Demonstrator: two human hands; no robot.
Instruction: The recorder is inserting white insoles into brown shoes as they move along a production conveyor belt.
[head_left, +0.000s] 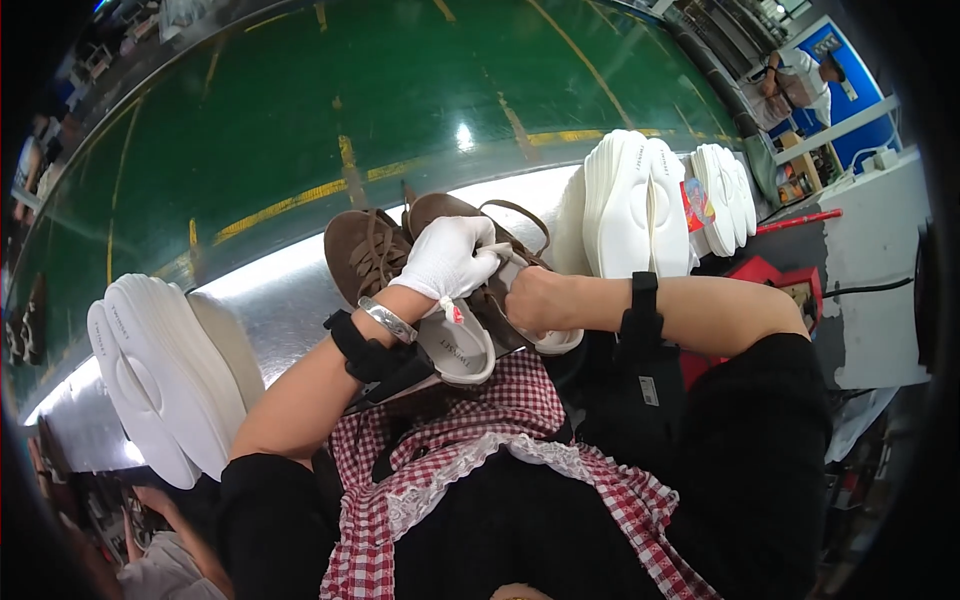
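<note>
Two brown lace-up shoes with pale linings lie side by side before me, toes pointing away. My left hand [450, 258], in a white glove, is closed over the right-hand shoe [432, 208], its fingertips pinched together at the opening by the laces. Bare and curled, my right hand [540, 300] grips the same shoe at the side of its opening; its fingertips are hidden. The left-hand shoe [362, 250] sits beside it under my left wrist. Its light insole [455, 345] shows at the heel.
White soles stand stacked at the left [165, 380] and right [625, 210], with another white stack [722, 200] farther right. A red-and-blue packet [697, 205] leans between the right stacks. Beyond the metal bench edge runs a green floor [400, 90] with yellow lines. Other people are at the sides.
</note>
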